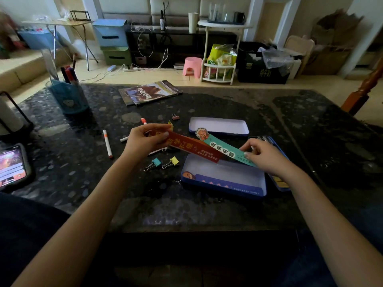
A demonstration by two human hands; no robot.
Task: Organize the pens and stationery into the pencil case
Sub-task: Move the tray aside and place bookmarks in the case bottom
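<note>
My left hand (145, 140) pinches one end of a red bookmark (194, 149) held above the table. My right hand (264, 155) pinches the lower end of a teal bookmark (224, 149) that crosses behind the red one. Both strips hover over an open blue tin pencil case (223, 179), which has a purple bookmark (228, 184) lying inside. A second white tray (218, 125) lies behind it, and the case lid (278, 183) sits under my right wrist. A white marker (107, 144), a teal binder clip (153, 164), a yellow binder clip (171, 162) and a small pink clip (175, 117) lie on the dark table.
A blue pen cup (69, 96) with markers stands at the back left, and a booklet (150, 92) lies behind the work area. A phone (12, 166) rests at the left edge. A red-tipped marker (143, 121) is partly hidden behind my left hand.
</note>
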